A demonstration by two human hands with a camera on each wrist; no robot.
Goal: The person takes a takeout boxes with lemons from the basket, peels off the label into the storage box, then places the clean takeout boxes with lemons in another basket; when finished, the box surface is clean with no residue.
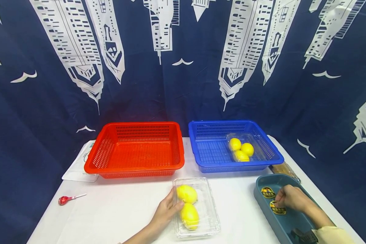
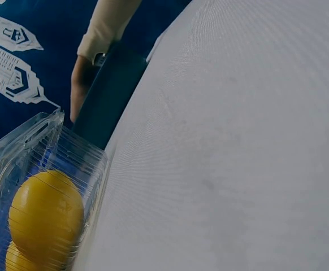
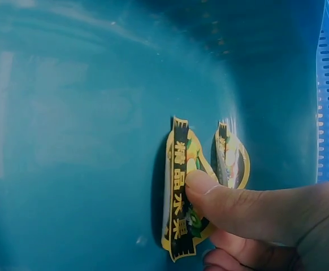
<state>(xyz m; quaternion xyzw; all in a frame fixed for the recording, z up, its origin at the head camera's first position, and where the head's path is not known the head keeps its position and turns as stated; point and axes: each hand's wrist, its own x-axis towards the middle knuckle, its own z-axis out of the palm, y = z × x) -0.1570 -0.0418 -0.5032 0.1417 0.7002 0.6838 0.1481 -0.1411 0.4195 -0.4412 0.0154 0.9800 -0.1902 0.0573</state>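
My left hand grips the left side of a clear plastic clamshell box on the white table, its thumb over the edge. Two yellow lemons lie inside, along the box's left half. Over at the right, my right hand reaches into a long teal tray. It pinches a black-and-yellow fruit label, thumb on the printed face; curled fingers show below the thumb. A second, similar label lies beside it in the tray, just beyond the thumb.
A red basket stands at the back left, partly on a white printed sheet. The blue basket beside it holds another clear box of three lemons. A red lollipop lies far left. A dark object sits at the tray's near end.
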